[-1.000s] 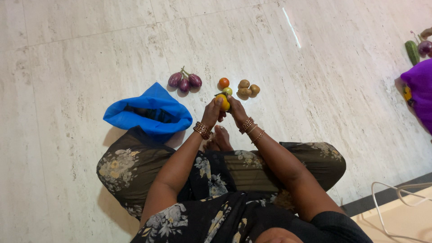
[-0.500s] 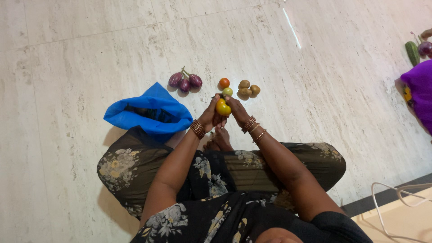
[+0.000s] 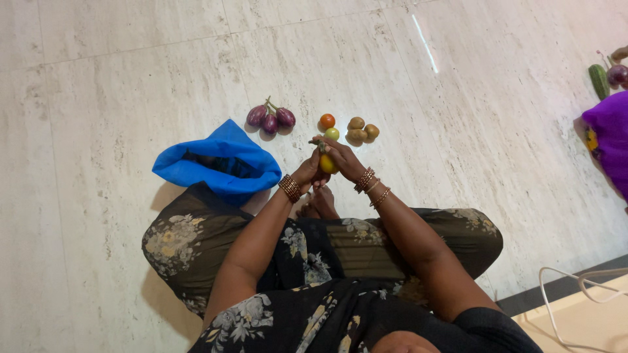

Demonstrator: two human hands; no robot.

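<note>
Head view: yellow tomato [image 3: 327, 163] gripped between both hands above floor [image 3: 131, 85], left hand [image 3: 308, 171] cupped from 8 o'clock, right hand [image 3: 345, 160] closed over from 3 o'clock; stem end seemingly pinched by fingertips. Sorted groups laid at 12 o'clock: purple eggplants [image 3: 270, 118], orange and green tomatoes [image 3: 329, 127], brown potatoes [image 3: 362, 130]. Open blue bag [image 3: 219, 161] kept at 9 o'clock, within reach.

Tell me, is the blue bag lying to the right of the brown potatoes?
No, the blue bag lies left of the potatoes, past the eggplants.
</note>
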